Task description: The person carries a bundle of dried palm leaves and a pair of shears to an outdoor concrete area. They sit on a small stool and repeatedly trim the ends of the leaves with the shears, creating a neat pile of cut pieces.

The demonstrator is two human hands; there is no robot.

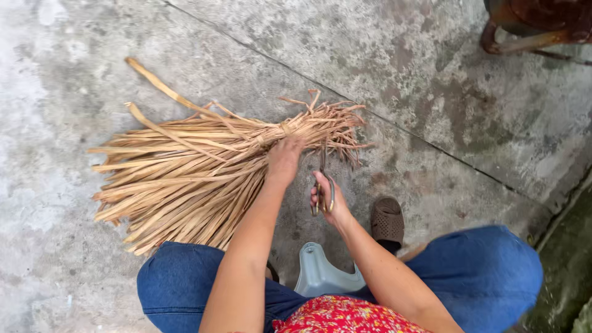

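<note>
A fan-shaped bundle of dry, flat tan leaf strips (185, 179) lies on rough, stained concrete floor (431, 111), tied near its narrow end. The left hand (285, 159) clasps that tied neck. The right hand (325, 198), just beside it, grips metal scissors (323, 185) pointed toward the frayed tips.

Outdoor yard of a home, as I view it: stained, cracked concrete floor (431, 80), low plastic stool (320, 274) near, rusty metal frame (530, 28) far right.
</note>
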